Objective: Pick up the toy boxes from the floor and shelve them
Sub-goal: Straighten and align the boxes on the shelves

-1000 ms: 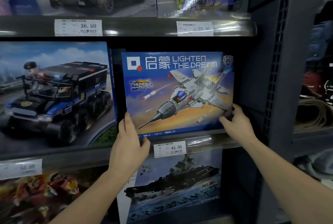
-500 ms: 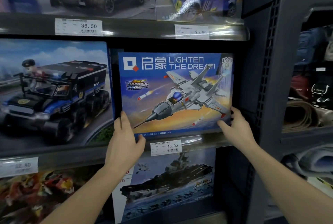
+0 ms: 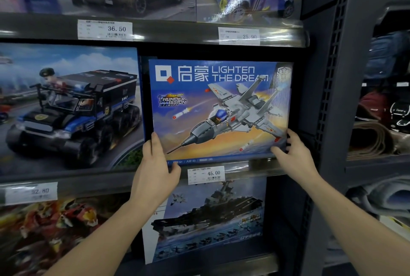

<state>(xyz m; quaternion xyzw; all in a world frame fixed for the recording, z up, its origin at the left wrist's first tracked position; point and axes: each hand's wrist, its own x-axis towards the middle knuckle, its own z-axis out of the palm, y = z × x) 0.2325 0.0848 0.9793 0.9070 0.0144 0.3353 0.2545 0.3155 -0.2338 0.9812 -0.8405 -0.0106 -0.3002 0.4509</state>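
A blue toy box with a grey jet fighter picture point(image 3: 218, 109) stands upright on the middle shelf point(image 3: 261, 168), to the right of a larger box showing a black SWAT truck point(image 3: 68, 107). My left hand point(image 3: 155, 167) grips the jet box at its lower left corner, fingers behind the edge and thumb on the front. My right hand point(image 3: 292, 153) holds the lower right corner, fingers curled round the edge.
A dark metal upright point(image 3: 328, 98) bounds the shelf on the right. Boxes fill the shelf above, and a warship box point(image 3: 206, 220) and a red robot box point(image 3: 55, 229) stand below. Price tags hang on the shelf lips. Bags sit in the neighbouring bay point(image 3: 383, 98).
The jet box has stayed on the middle shelf between both hands. The view has shifted slightly; both hands keep their hold on the lower corners.
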